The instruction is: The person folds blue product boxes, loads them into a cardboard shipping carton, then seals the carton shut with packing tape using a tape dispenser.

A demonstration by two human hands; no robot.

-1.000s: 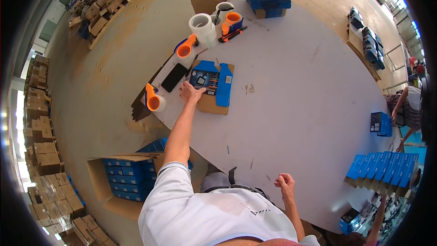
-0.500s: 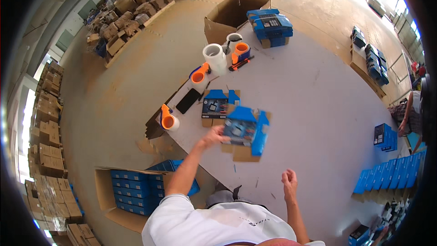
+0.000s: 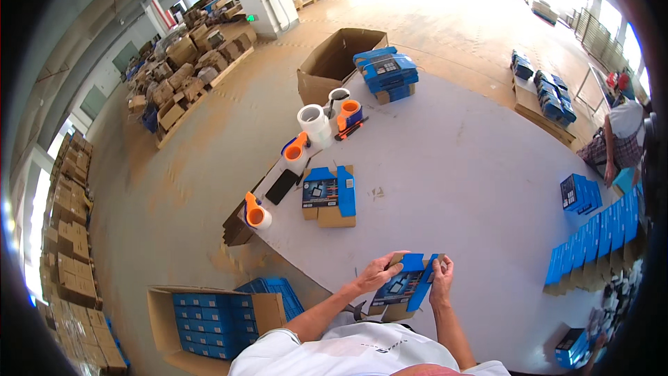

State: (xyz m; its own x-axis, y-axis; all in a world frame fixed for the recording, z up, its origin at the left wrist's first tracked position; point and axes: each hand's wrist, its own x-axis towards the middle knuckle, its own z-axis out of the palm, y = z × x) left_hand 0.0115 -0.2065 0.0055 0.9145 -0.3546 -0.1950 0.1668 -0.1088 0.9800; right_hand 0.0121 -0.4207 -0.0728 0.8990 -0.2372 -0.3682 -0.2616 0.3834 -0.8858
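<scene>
Both hands on one piece from where I sit: a flat blue-and-brown carton, unfolded, held low over the near edge of the table, right by the torso. I can't tell if its underside touches the tabletop. Left hand pinches the upper left edge, thumb over the printed face. Right hand pinches the upper right corner by the blue side flap, thumb and fingers closed together; its far fingertips are hidden from me.

Key relation: carton hangs bodyward from both sets of fingers, long axis slanting from upper right down to lower left, brown end toward the waist. Neither hand is nearer; both touch it.

Around: second flat carton lies beyond the left hand, well apart, with a black phone just beside it. Nearest tape dispenser sits on the left edge; white tape rolls farther out. Open box of small blue boxes stands down left, off the table. Row of blue cartons at right, near a co-worker's hand. In the way: I see nothing between fingers and carton; torso crowds its near end.
</scene>
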